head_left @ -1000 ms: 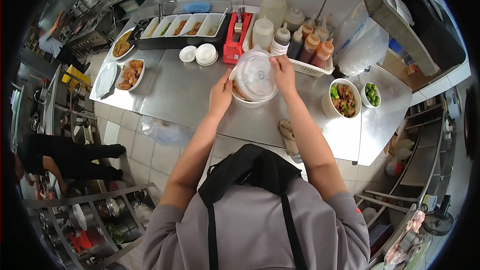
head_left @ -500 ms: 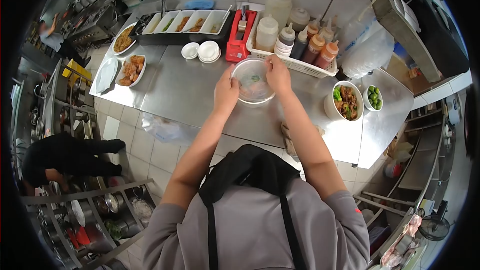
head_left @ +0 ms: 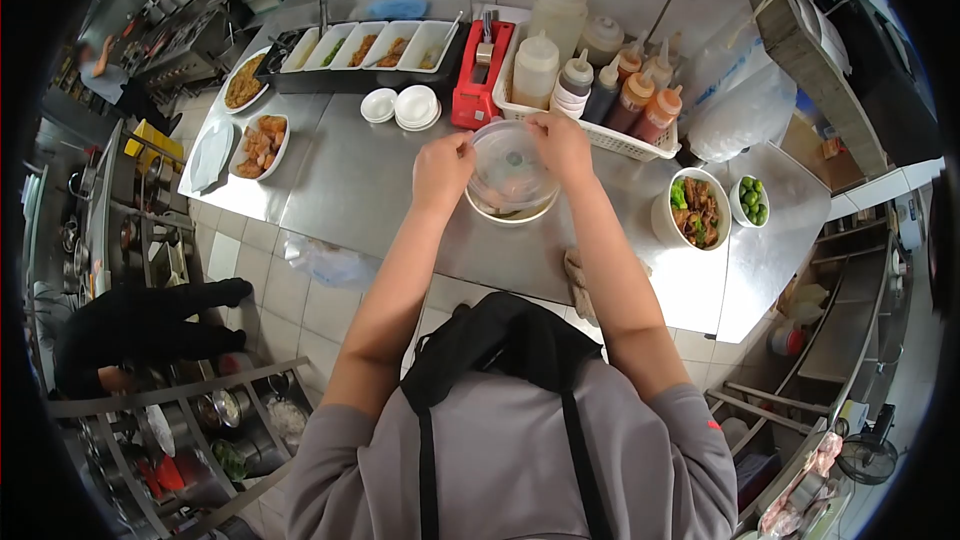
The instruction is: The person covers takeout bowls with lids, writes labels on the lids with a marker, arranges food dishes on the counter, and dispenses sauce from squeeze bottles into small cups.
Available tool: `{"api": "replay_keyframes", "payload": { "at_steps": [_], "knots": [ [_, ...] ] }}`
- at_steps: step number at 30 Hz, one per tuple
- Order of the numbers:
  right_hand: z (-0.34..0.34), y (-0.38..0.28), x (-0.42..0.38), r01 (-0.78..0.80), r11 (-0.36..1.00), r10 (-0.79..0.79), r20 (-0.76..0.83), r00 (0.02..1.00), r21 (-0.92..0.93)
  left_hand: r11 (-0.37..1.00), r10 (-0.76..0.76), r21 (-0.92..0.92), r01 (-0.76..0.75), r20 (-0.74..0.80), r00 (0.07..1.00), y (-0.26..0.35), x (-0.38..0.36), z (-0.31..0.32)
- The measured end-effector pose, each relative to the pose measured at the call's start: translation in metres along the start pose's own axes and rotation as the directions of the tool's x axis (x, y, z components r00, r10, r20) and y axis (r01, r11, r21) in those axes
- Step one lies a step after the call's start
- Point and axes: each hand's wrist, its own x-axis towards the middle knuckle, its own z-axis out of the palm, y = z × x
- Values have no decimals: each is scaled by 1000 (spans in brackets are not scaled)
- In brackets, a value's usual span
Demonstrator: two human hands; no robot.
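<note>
My left hand (head_left: 443, 173) pinches the left edge of a clear round plastic lid (head_left: 512, 162). Its opposite edge is gripped by my right hand (head_left: 563, 146). Tilted, the lid sits over a white round bowl (head_left: 513, 221) on the steel counter; the bowl's near rim shows below it. Food in the bowl is blurred behind the plastic, with a bit of green visible. Just beyond the lid stands a red sealing device (head_left: 481, 90), beside a white basket (head_left: 625, 145) of squeeze bottles.
On the counter (head_left: 400, 230) stand a bowl of meat and broccoli (head_left: 699, 210), a cup of green limes (head_left: 749, 201), small white dishes (head_left: 417, 108), fried pieces (head_left: 262, 147) and a black topping box (head_left: 290, 79). A co-worker (head_left: 130, 330) bends at the left.
The lid has been lifted and shifted away from me, uncovering the bowl's near rim. My left hand moved slightly left; both hands still hold the lid.
</note>
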Motion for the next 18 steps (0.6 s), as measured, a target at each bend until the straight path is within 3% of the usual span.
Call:
{"api": "replay_keyframes", "payload": {
  "at_steps": [3, 6, 9, 10, 12, 14, 15, 18],
  "knots": [
    [-8, -7, 0, -47, 997, 54, 105, 993, -65, 996, -82, 47, 78, 91, 992, 12, -3, -13],
    [-21, -17, -5, -99, 989, 123, 235, 964, -113, 985, -75, 168, 37, 224, 972, 17, -7, -24],
    [-22, -13, -5, -138, 989, 145, 288, 947, -46, 990, 53, 106, -94, 333, 941, 3, -10, -25],
    [-14, -4, -9, -139, 990, 130, 271, 954, 14, 921, 251, 201, -334, 351, 902, -2, -10, -25],
    [-5, 9, -16, -143, 975, 98, 250, 963, 169, 592, 585, 346, -728, 437, 683, -12, -7, -24],
    [-3, 12, -22, -149, 923, 63, 244, 968, 354, 666, 574, 139, -733, 532, 623, -18, -9, -28],
    [-2, 14, -21, -156, 922, 58, 273, 960, 354, 698, 571, 39, -715, 571, 589, -20, -9, -28],
    [1, 17, -23, -188, 903, 52, 336, 941, 387, 541, 637, -23, -841, 665, 391, -2, -5, -38]
  ]
}}
